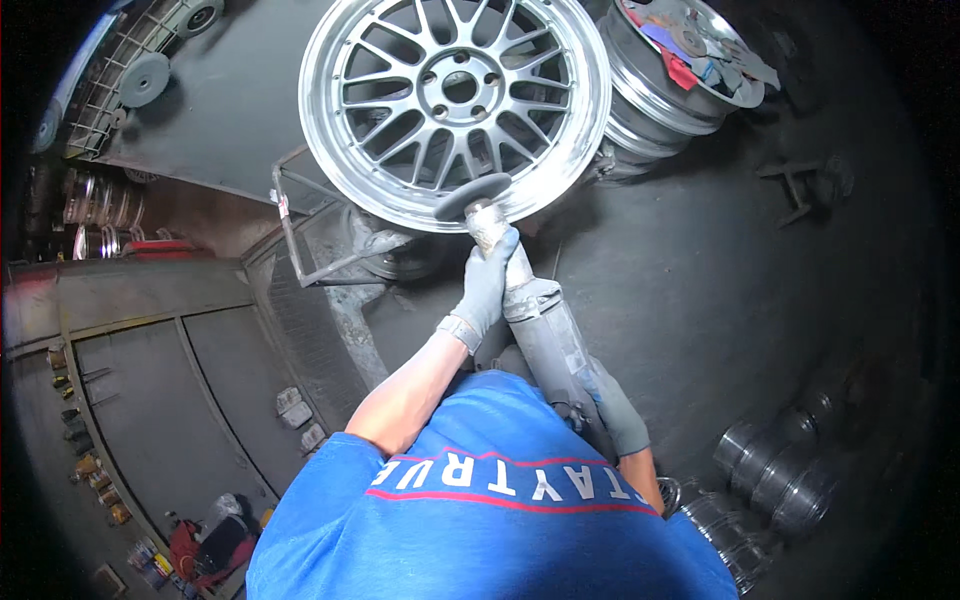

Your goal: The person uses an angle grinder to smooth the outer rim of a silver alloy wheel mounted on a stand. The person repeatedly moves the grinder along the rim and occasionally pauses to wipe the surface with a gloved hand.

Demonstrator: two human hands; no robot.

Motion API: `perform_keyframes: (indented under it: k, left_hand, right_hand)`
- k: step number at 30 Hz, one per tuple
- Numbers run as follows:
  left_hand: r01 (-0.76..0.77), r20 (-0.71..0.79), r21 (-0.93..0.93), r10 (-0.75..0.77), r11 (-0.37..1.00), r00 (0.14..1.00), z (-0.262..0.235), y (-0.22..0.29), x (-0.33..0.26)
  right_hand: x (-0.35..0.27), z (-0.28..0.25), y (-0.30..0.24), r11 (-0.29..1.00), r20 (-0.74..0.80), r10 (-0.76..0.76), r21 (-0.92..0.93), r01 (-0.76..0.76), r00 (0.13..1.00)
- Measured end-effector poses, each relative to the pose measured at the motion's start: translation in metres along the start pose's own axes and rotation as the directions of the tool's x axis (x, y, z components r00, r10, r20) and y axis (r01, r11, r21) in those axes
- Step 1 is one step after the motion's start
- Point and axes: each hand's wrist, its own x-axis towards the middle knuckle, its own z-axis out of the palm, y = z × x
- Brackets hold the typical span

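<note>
A silver multi-spoke wheel rim [340,150] with a shiny outer lip faces me at the top of the view. In front of me I hold a long grey angle grinder [545,335], dusty all over. Its dark round disc [472,197] overlaps the lower lip of the rim; whether it touches cannot be told. My left hand [487,283], in a grey glove, is wrapped round the grinder's neck just behind the disc. My right hand [617,410], also gloved, grips the rear of the body, its fingers partly hidden behind it.
A metal frame [290,235] stands left of the rim. Stacked rims [655,85] at the upper right carry cloths and discs. More rims [775,475] lie on the floor at the lower right. A wire rack with discs [145,80] is at the upper left, shelving [190,390] below it.
</note>
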Motion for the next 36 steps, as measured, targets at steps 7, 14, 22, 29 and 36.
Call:
perform_keyframes:
  k: [7,14,22,29,36]
  left_hand:
    - [0.185,0.195,-0.460,-0.104,0.868,0.975,0.115,-0.045,0.035]
    - [0.182,0.237,-0.593,-0.046,0.785,0.970,0.166,-0.051,0.066]
    - [0.063,0.006,-0.474,-0.068,0.878,0.998,0.098,-0.049,0.031]
    - [-0.078,-0.220,-0.216,0.029,0.973,0.975,0.039,-0.011,0.016]
    - [-0.055,-0.193,-0.179,0.020,0.982,0.981,0.052,-0.022,0.023]
  right_hand:
    - [-0.019,-0.093,-0.105,0.945,-0.151,-0.080,-0.327,0.026,0.985]
    - [-0.027,-0.096,-0.183,0.909,-0.220,-0.007,-0.408,-0.085,0.976]
    - [0.000,-0.103,-0.119,0.921,-0.013,-0.027,-0.389,0.020,1.000]
    - [0.033,-0.063,-0.082,0.998,0.182,0.058,0.007,-0.060,0.982]
    - [0.029,-0.077,-0.074,1.000,0.171,0.015,0.011,-0.017,0.985]
